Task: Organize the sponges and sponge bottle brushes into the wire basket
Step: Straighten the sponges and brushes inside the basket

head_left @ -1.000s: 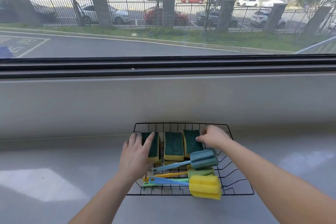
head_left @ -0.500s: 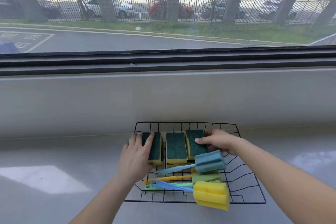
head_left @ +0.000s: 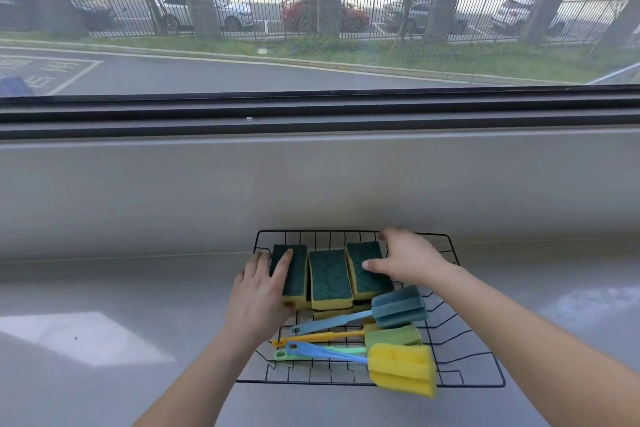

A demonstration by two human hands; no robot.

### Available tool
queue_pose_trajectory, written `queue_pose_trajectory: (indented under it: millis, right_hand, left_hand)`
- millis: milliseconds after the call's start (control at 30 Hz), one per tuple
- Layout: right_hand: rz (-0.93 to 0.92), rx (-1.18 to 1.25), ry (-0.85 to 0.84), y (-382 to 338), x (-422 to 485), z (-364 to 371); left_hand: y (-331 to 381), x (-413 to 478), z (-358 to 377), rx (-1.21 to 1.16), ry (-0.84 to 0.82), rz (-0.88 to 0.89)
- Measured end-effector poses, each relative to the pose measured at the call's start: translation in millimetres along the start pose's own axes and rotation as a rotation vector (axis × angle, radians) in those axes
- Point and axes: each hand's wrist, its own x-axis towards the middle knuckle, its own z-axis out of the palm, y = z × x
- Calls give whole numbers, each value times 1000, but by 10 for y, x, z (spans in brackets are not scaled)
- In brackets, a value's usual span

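Note:
A black wire basket [head_left: 464, 354] sits on the grey counter. Three yellow sponges with green scouring tops stand side by side in its far half: left sponge [head_left: 294, 272], middle sponge [head_left: 329, 277], right sponge [head_left: 363, 279]. More yellow sponge shows beneath them. In the near half lie three sponge bottle brushes: a blue-headed one [head_left: 398, 307], a green-headed one [head_left: 393, 334] and a yellow-headed one [head_left: 403, 369] overhanging the front rim. My left hand [head_left: 258, 295] rests flat on the left sponge. My right hand [head_left: 408, 258] lies over the right sponge, thumb on its top, fingers at its far end.
The grey counter [head_left: 104, 357] spreads to both sides of the basket, with a sunlit patch at the left. A grey wall [head_left: 311, 184] rises just behind the basket, below a dark window frame [head_left: 311, 114].
My right hand has shifted from the right sponge's side up over its far end. The left hand stays on the left sponge. The view has tilted slightly.

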Motion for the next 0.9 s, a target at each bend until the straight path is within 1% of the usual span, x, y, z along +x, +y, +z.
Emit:
queue_pose_trajectory:
  millis: [67, 100, 133, 200, 267, 367, 567, 733, 900]
  right_hand:
    - [-157, -89, 166, -185, -98, -6]
    - [-250, -90, 191, -289, -141, 7]
    - [-337, -101, 174, -393, -187, 26]
    - [-472, -207, 103, -580, -242, 107]
    - [-536, -369, 83, -706, -244, 211]
    - [-582, -530, 100, -794, -200, 314]
    - [-666, -677, 133, -828, -167, 461]
    - [-647, -697, 151, -835, -148, 470]
    - [-607, -659, 162, -839, -185, 507]
  left_hand:
    - [-12, 2, 12, -13, -3, -5]
    - [-14, 0, 20, -12, -7, -5]
    - [-13, -4, 29, -13, -10, -3]
    - [-8, -8, 35, -28, -10, 6]
    - [-14, -10, 33, -40, -10, 12]
    - [-27, -9, 42, -49, -13, 14]
    - [-36, 7, 93, -43, -15, 19]
    - [-53, 12, 111, -88, 8, 16]
    - [-97, 7, 96, -262, 43, -11]
